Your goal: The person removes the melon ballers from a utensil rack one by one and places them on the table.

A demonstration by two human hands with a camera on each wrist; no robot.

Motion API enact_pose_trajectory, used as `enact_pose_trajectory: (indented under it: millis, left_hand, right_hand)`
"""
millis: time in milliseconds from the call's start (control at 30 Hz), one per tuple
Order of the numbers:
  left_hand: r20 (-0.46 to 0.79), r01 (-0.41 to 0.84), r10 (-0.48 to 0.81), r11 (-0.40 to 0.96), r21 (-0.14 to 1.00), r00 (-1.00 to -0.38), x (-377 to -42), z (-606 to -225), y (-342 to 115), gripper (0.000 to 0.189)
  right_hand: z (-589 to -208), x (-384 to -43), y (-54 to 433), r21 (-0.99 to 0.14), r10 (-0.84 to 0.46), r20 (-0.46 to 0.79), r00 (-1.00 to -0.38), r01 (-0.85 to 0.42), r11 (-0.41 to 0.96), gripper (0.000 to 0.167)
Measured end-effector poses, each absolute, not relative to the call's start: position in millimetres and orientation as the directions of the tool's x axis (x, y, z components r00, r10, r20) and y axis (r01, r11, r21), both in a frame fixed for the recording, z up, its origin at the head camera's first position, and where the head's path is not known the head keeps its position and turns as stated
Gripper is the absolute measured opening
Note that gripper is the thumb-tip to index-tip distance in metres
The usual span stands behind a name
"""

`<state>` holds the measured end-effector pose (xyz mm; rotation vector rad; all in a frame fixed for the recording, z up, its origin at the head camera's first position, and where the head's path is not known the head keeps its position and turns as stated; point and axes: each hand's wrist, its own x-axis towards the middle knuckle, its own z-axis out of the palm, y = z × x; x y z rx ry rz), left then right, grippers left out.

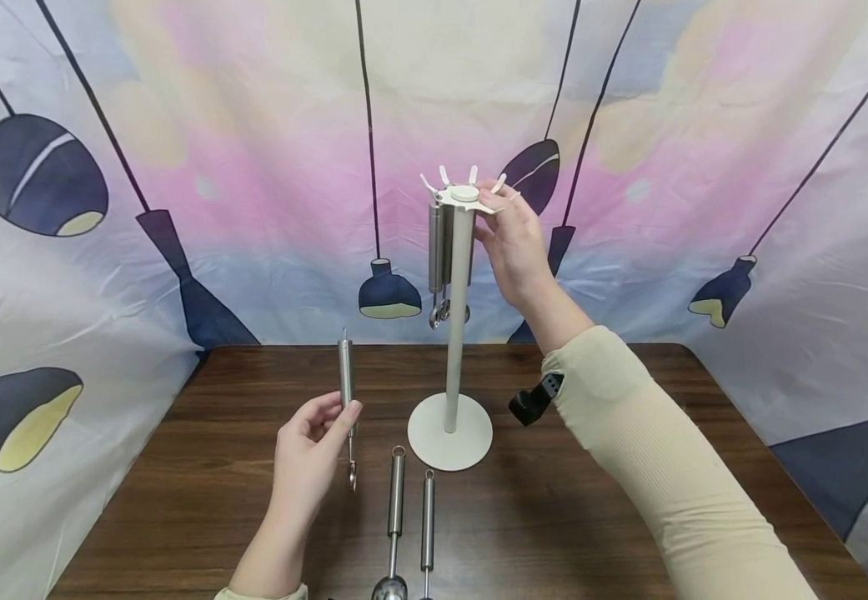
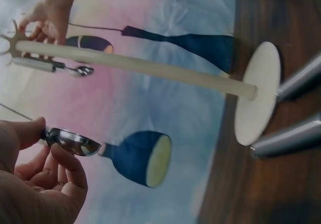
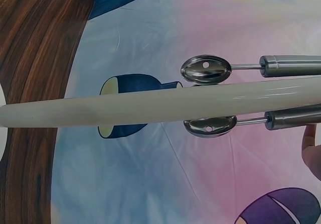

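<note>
In the head view my left hand (image 1: pixel 312 454) pinches a metal melon baller (image 1: pixel 347 371) between thumb and fingers, left of a cream utensil stand (image 1: pixel 458 308). Its handle points up; its small bowl (image 2: pixel 75 141) shows past the fingertips in the left wrist view. At the stand's top, my right hand (image 1: pixel 512 250) grips the hooked ring (image 1: pixel 465 195), thumb above and other fingers below. Several steel scoops (image 1: pixel 435 250) hang from the ring behind the pole. Oval bowls with a hole, such as the upper one (image 3: pixel 203 74), show in the right wrist view.
Two more steel-handled utensils, a scoop (image 1: pixel 396 496) and a thinner one (image 1: pixel 428 521), lie on the brown wooden table (image 1: pixel 591 517) before the stand's round base (image 1: pixel 450 454). A printed cloth (image 1: pixel 268 167) hangs behind. A black strap (image 1: pixel 534 402) dangles at the right wrist.
</note>
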<state>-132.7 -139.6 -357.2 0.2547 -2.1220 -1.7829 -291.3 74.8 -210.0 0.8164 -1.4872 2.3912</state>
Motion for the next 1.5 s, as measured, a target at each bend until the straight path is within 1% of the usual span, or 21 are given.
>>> enact_pose_trajectory:
  millis: [167, 267, 367, 567, 1000, 1133, 1333, 1500]
  left_hand:
    - [0.080, 0.026, -0.359, 0.152, 0.988, -0.930, -129, -373, -145, 0.035]
    - [0.046, -0.009, -0.350, 0.153, 0.988, -0.936, -127, -380, -148, 0.038]
    - [0.033, -0.024, -0.343, 0.162, 0.987, -0.939, -125, -387, -150, 0.040]
    - [0.014, -0.050, -0.351, 0.173, 0.984, -0.936, -122, -399, -151, 0.039]
    - [-0.050, -0.144, -0.319, 0.278, 0.950, -0.946, -116, -420, -151, 0.045]
    - [-0.064, -0.166, -0.313, 0.312, 0.935, -0.948, -113, -425, -151, 0.044]
    - [-0.108, -0.207, -0.298, 0.325, 0.923, -0.948, -110, -432, -153, 0.044]
    - [-0.153, -0.250, -0.293, 0.328, 0.911, -0.944, -108, -439, -154, 0.037]
  right_hand:
    - [-209, -291, 75, -0.757, -0.107, 0.562, -0.820, -0.457, -0.468, 0.018]
    - [-209, -290, 75, -0.763, -0.111, 0.557, -0.823, -0.454, -0.461, 0.017]
    - [-209, -290, 74, -0.767, -0.110, 0.550, -0.828, -0.449, -0.458, 0.017]
    - [-209, -290, 72, -0.770, -0.115, 0.547, -0.829, -0.445, -0.457, 0.017]
    - [-209, -291, 75, -0.785, -0.137, 0.543, -0.828, -0.443, -0.433, 0.016]
    - [-209, -291, 75, -0.784, -0.140, 0.540, -0.830, -0.436, -0.441, 0.015]
    - [-209, -291, 74, -0.783, -0.145, 0.541, -0.829, -0.432, -0.448, 0.017]
    - [-209, -291, 74, -0.784, -0.156, 0.543, -0.825, -0.432, -0.446, 0.017]
